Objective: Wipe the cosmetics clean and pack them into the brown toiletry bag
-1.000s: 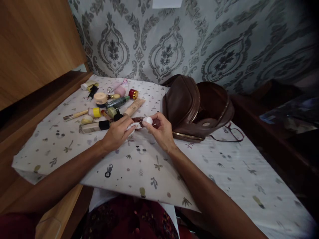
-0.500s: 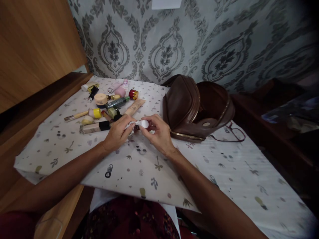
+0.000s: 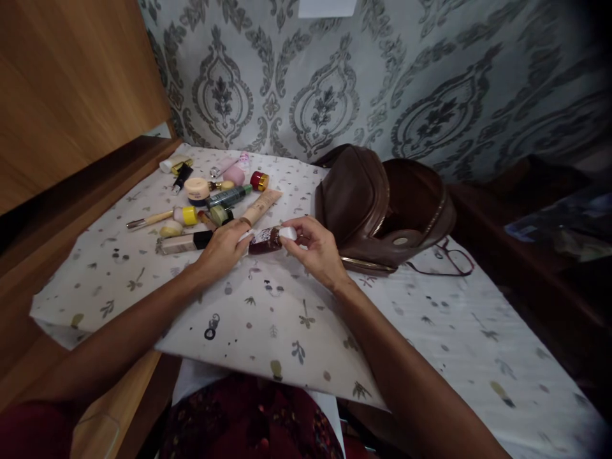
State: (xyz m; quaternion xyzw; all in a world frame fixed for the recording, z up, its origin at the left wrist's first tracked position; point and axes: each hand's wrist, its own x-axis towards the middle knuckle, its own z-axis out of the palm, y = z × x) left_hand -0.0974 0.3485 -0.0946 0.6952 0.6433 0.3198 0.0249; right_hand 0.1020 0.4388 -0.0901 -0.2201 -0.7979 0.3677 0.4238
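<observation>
1. Left hand [image 3: 222, 248]: thumb and fingers nearly closed on one end of a brown bottle [image 3: 264, 245].
2. Right hand [image 3: 316, 247]: thumb and fingers pinching its white cap [image 3: 288, 233].
3. Position: sideways between both hands, near the brown bag [image 3: 351, 191].
4. Step, I judge: handling the capped end; next calls for steady support.

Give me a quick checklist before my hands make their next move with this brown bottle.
1. Bottle steadied at both ends: ok; the left hand grips one end of the brown bottle, the right hand its white cap.
2. Cap fully tightened: cannot tell.
3. Free space beside the left hand: not ok; a black-capped bottle lies right there.
4. Bag open: ok; its mouth gapes.
5. Glasses away from both hands: ok; they lie beside the bag.
</observation>
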